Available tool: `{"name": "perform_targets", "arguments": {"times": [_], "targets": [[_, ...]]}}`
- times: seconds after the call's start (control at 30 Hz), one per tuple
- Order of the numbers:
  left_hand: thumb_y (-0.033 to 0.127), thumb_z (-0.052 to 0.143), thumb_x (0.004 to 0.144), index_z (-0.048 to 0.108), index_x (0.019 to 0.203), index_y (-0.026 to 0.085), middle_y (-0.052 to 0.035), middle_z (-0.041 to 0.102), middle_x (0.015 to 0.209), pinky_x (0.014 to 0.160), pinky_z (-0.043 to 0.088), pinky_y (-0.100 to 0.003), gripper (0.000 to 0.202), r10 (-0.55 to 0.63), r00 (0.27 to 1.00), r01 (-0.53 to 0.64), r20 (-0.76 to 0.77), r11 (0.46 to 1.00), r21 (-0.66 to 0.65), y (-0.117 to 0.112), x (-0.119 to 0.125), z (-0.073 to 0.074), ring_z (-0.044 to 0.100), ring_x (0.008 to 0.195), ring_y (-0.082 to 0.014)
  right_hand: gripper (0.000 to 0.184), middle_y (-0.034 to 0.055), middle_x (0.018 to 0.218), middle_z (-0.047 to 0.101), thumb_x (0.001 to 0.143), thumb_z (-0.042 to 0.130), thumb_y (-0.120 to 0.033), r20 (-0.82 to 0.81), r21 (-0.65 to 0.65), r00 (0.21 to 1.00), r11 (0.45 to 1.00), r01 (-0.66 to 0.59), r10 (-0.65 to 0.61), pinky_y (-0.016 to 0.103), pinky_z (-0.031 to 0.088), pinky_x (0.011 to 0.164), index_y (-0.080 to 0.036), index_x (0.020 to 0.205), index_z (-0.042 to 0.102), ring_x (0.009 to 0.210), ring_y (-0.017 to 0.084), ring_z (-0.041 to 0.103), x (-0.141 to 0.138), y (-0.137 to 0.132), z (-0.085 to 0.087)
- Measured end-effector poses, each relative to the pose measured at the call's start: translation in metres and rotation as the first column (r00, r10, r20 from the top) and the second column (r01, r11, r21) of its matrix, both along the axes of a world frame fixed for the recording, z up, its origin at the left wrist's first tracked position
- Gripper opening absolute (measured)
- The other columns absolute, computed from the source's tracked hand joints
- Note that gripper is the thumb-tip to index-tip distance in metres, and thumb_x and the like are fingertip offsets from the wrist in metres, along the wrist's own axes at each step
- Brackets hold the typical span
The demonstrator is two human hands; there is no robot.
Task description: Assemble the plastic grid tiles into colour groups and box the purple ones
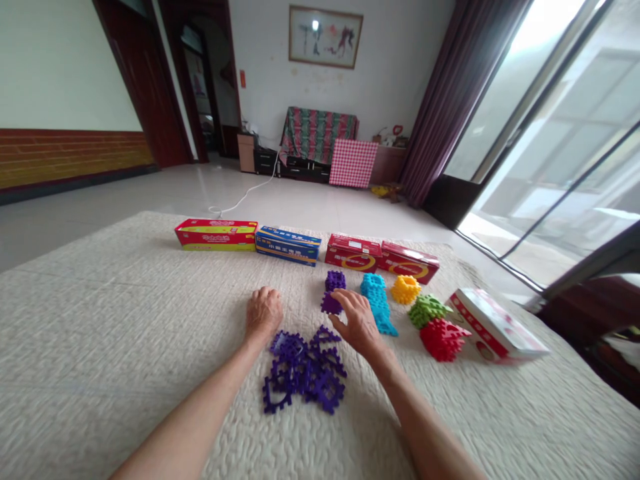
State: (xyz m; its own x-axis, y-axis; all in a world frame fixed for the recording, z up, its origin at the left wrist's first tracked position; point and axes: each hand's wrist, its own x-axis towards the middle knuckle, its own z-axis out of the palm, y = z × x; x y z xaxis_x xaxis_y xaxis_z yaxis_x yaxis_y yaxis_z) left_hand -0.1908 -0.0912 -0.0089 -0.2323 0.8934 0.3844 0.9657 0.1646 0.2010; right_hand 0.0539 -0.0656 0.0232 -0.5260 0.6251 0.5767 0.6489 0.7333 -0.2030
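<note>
My left hand [264, 313] rests on the quilted cover with its fingers curled under; nothing shows in it. Ahead and to the right, my right hand [357, 321] reaches over the cover, thumb and fingers apart. Its fingertips are at a purple interlocking block piece [331, 303], touching or just above it. Right behind that piece stands a purple block cube [335, 280]. Between my forearms lies a loose heap of flat purple notched pieces [303, 370]. Just right of my right hand is a row of light blue blocks [376, 303].
A yellow block [405, 289], green blocks [429, 311] and red blocks [443, 339] sit to the right, beside a white and red box [500, 325]. Along the back stand a red and yellow box [217, 235], a blue box [289, 245] and two red boxes [353, 253].
</note>
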Motion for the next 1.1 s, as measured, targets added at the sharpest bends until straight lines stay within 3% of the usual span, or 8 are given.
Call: {"name": "perform_targets", "arguments": {"times": [0.17,0.33,0.53,0.63,0.73,0.9,1.1], "targets": [[0.020,0.043,0.087,0.066,0.097,0.022,-0.0074,0.061,0.103,0.082,0.040,-0.033,0.025,0.005,1.000,-0.005,-0.001,1.000,-0.012,0.000,0.000,0.001,0.053,0.095,-0.0231,0.041,0.0115,0.126,0.059,0.083,0.060,-0.026,0.006,0.060,0.993,0.991,0.117,-0.118,0.047,0.032,0.100,-0.018,0.122,0.054,0.116,0.029,0.047,0.014,0.006,-0.011],[0.020,0.043,0.087,0.066,0.097,0.021,-0.0081,0.062,0.104,0.084,0.040,-0.033,0.026,0.006,1.000,-0.006,0.001,1.000,-0.027,0.001,0.000,0.002,0.053,0.097,-0.0235,0.041,0.0108,0.128,0.057,0.084,0.060,-0.025,0.036,0.025,0.993,0.993,0.115,-0.116,0.049,0.027,0.103,-0.019,0.123,0.053,0.119,0.029,0.044,0.012,0.006,-0.015],[0.021,0.042,0.087,0.067,0.098,0.022,-0.0083,0.062,0.107,0.088,0.040,-0.034,0.026,0.010,1.000,-0.009,0.020,0.999,-0.038,0.001,0.000,0.001,0.053,0.100,-0.0239,0.040,0.0119,0.131,0.054,0.083,0.058,-0.023,-0.013,0.012,0.993,0.993,0.117,-0.117,0.050,0.029,0.103,-0.019,0.122,0.054,0.121,0.029,0.043,0.013,0.004,-0.013],[0.021,0.042,0.087,0.066,0.098,0.022,-0.0084,0.062,0.106,0.089,0.040,-0.034,0.026,0.018,1.000,-0.018,0.016,0.999,-0.035,0.002,0.000,0.000,0.053,0.100,-0.0236,0.033,0.0119,0.123,0.058,0.085,0.053,-0.020,-0.085,0.014,0.995,0.998,0.056,-0.054,0.045,0.035,0.101,-0.018,0.118,0.056,0.115,0.026,0.048,0.010,0.001,-0.013],[0.022,0.042,0.087,0.066,0.097,0.021,-0.0086,0.062,0.105,0.089,0.040,-0.034,0.026,0.018,1.000,-0.018,-0.004,1.000,-0.025,0.003,0.000,-0.001,0.053,0.100,-0.0236,0.026,0.0098,0.109,0.063,0.086,0.048,-0.017,-0.131,-0.065,0.989,0.995,-0.074,0.065,0.036,0.044,0.093,-0.019,0.110,0.059,0.103,0.021,0.055,0.006,-0.004,-0.013],[0.023,0.042,0.087,0.067,0.095,0.021,-0.0084,0.062,0.104,0.086,0.041,-0.035,0.026,0.031,1.000,-0.031,-0.003,0.999,-0.025,0.003,0.001,0.000,0.053,0.100,-0.0241,0.026,0.0074,0.101,0.064,0.081,0.053,-0.020,-0.080,-0.243,0.952,0.920,-0.306,0.295,0.031,0.048,0.085,-0.018,0.106,0.060,0.093,0.019,0.060,0.000,-0.012,-0.010],[0.022,0.041,0.086,0.067,0.097,0.021,-0.0084,0.062,0.107,0.085,0.042,-0.035,0.028,0.043,0.999,-0.042,0.011,0.998,-0.036,0.002,0.001,0.002,0.052,0.100,-0.0242,0.028,0.0077,0.104,0.064,0.078,0.053,-0.018,-0.095,-0.257,0.930,0.893,-0.369,0.356,0.033,0.047,0.089,-0.018,0.105,0.061,0.097,0.020,0.060,-0.007,-0.021,-0.002]]}}
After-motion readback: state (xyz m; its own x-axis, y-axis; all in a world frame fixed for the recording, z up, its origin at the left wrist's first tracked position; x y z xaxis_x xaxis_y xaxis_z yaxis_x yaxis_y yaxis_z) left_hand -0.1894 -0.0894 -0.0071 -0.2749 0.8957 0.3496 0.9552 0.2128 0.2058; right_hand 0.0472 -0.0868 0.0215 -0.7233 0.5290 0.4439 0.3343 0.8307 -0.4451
